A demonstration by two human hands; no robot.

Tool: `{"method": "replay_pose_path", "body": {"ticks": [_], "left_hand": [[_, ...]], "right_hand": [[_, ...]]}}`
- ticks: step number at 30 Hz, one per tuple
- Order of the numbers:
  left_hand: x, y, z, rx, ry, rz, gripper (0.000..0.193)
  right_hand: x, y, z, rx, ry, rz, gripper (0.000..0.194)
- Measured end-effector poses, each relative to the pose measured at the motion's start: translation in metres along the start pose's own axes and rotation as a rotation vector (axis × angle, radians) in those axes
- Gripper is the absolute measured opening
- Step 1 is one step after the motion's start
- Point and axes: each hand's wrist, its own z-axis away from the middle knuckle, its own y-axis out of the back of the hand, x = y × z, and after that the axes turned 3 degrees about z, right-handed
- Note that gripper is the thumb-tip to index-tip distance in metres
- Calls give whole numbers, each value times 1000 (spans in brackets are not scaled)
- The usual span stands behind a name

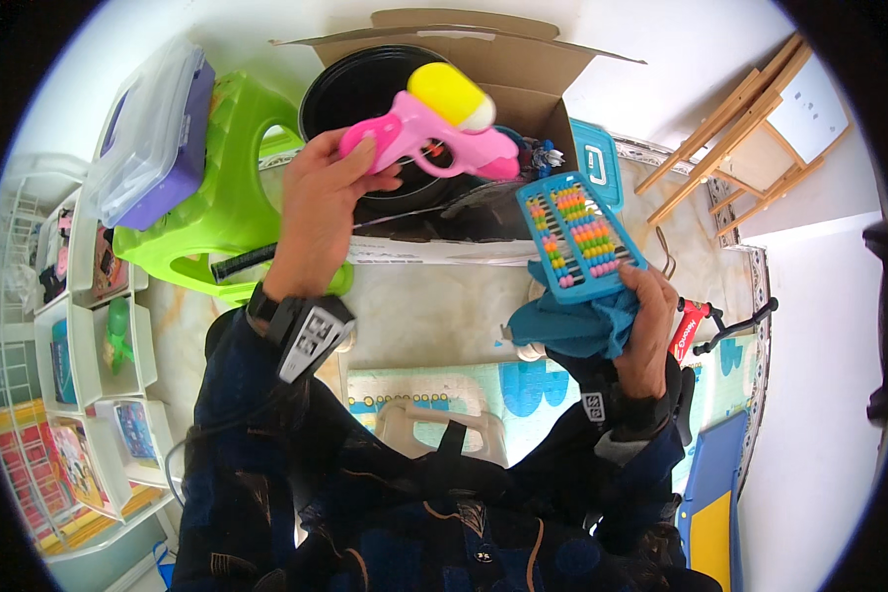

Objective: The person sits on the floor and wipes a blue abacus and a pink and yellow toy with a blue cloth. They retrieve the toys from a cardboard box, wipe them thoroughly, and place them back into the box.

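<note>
My left hand [333,185] grips the handle end of a pink toy water gun [422,137] with a yellow tank on top. It is held above an open cardboard box [514,74]. Inside the box sit a large black round tub [325,96] and a few toys partly hidden behind the gun. On the other side, my right hand [645,318] holds a blue toy abacus [579,237] with coloured beads, tilted up. The same hand clasps a teal cloth [577,325] under the abacus.
Green plastic play furniture [226,163] carries a purple storage box [166,155] at left. White shelf bins [129,348] stand beyond it. A teal lid [599,166] is by the box. At right are a wooden easel [740,140] and a red item with black handlebars [688,333].
</note>
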Motion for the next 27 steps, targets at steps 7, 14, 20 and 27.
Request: {"method": "replay_pose_path", "body": {"ticks": [7,14,20,27], "left_hand": [[15,51,38,167,-36,-34,26],[18,68,46,166,-23,-65,25],[26,74,51,175,30,-45,26],[29,74,50,178,108,-50,27]], "right_hand": [[8,-12,-80,31,282,347,25],[15,-67,-155,-69,-186,-83,26],[45,-102,-219,-67,-265,19,26],[86,-88,-266,-413,1029,989,45]]}}
